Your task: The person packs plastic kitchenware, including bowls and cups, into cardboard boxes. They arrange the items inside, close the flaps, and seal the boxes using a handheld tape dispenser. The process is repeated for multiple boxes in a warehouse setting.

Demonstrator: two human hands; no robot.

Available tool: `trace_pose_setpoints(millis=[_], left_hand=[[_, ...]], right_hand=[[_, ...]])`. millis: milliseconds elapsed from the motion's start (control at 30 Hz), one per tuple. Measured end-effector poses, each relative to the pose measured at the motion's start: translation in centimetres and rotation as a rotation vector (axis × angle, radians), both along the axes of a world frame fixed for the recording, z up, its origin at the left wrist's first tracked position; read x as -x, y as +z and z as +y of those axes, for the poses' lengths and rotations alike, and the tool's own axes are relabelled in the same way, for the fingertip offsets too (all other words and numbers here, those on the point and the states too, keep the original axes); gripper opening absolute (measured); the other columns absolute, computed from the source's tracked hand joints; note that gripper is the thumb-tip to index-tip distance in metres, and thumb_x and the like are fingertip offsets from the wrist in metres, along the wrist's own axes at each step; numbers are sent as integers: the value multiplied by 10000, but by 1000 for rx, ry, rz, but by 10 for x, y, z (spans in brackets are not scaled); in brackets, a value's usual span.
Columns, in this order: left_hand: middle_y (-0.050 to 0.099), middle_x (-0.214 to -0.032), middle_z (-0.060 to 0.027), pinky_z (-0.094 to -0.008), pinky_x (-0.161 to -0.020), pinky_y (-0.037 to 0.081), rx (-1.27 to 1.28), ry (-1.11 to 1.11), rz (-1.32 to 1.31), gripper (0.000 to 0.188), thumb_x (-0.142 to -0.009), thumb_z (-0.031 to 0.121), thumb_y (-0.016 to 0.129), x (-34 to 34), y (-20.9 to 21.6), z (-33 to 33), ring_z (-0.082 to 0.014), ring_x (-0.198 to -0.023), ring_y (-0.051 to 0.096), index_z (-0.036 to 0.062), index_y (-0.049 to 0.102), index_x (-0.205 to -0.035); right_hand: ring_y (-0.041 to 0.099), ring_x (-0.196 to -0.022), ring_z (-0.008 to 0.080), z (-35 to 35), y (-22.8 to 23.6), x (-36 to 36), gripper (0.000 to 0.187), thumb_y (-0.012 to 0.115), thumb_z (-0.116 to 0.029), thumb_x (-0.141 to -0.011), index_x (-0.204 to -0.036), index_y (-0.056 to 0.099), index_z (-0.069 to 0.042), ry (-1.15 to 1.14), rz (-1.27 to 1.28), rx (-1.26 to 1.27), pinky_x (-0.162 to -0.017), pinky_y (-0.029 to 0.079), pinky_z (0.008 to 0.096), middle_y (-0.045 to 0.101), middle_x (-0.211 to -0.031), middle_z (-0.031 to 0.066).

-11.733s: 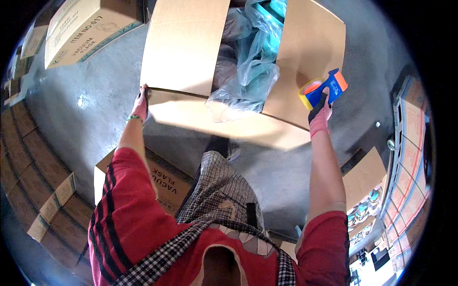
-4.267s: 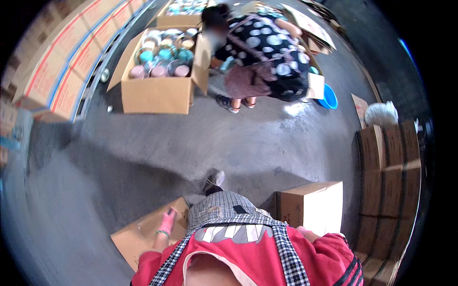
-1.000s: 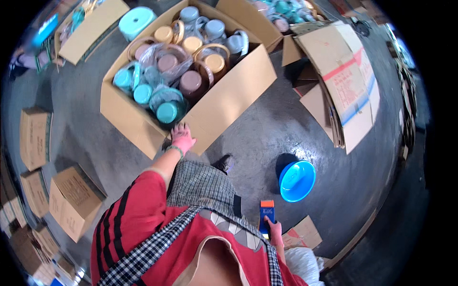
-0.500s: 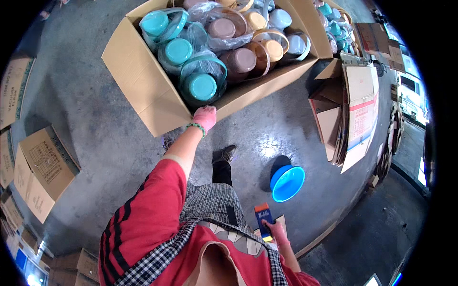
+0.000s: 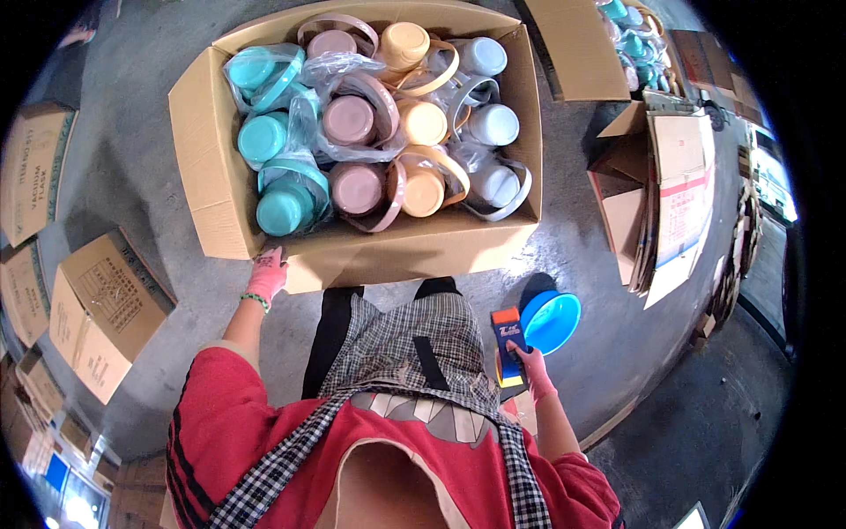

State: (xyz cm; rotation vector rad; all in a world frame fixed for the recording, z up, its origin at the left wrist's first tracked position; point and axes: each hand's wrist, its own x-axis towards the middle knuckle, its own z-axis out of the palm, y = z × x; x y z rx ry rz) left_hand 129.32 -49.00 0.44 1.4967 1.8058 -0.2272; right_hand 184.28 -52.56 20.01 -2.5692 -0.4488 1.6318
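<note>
Grey concrete floor [image 5: 150,167] all around, warehouse kind of place, cartons everywhere.

Closest in, the right hand [image 5: 532,368] in a pink glove hangs low by the person's hip, fingers wrapped tight around a tape dispenser [image 5: 508,342], blue and orange, standing roughly upright in the grip. Just past those fingers, nearly touching the dispenser from this angle, a blue plastic basin [image 5: 553,319] sits on the floor.

Left hand [image 5: 266,275], pink glove too with a green wristband, is stretched out in front. Fingers look pressed together and flat against the front left corner of the big open carton [image 5: 414,256], right where the near flap meets the side wall. Can't tell if they're actually gripping the edge or just resting on it.

Beyond those fingers, inside the carton, it's packed with round lidded containers [image 5: 357,187] in teal, dusty pink, pale orange and light grey-blue, roughly 4 columns by colour, some in clear plastic bags with loop handles sticking out.

Off to the left of the left hand there are closed brown boxes [image 5: 104,309] on the floor. Far right past the basin, a stack of flattened cardboard [image 5: 679,198], and beyond that another open box [image 5: 577,44] with more containers.
</note>
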Motion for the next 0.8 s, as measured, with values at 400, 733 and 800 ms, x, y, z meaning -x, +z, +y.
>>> trace_pose_setpoints(millis=[400,733,800], left_hand=[[242,-1316,-95,-577,-921,178,-557,-600,-416,567,-660,363,570,-376,79,140,-320,-1217,201,137,404,-1154],[212,-1325,-132,-590,-874,209,-238,-455,174,602,-711,425,511,-320,11,210,-393,-1176,214,213,325,-1242],[159,-1329,-186,-590,-880,202,-399,-477,146,607,-716,431,498,-335,17,208,-417,-1164,217,226,307,-1253]], right_hand=[[578,-636,218,117,-215,-123,384,621,-362,-701,-823,614,3,566,-316,95,-583,452,303,598,-721,124],[570,-829,286,211,-319,-135,321,411,-241,-787,-1026,536,-66,1294,-84,203,-728,452,363,577,-943,153],[514,-951,274,200,-337,-147,378,369,-270,-818,-1125,456,-67,-550,481,-136,-820,412,356,534,-1056,117]])
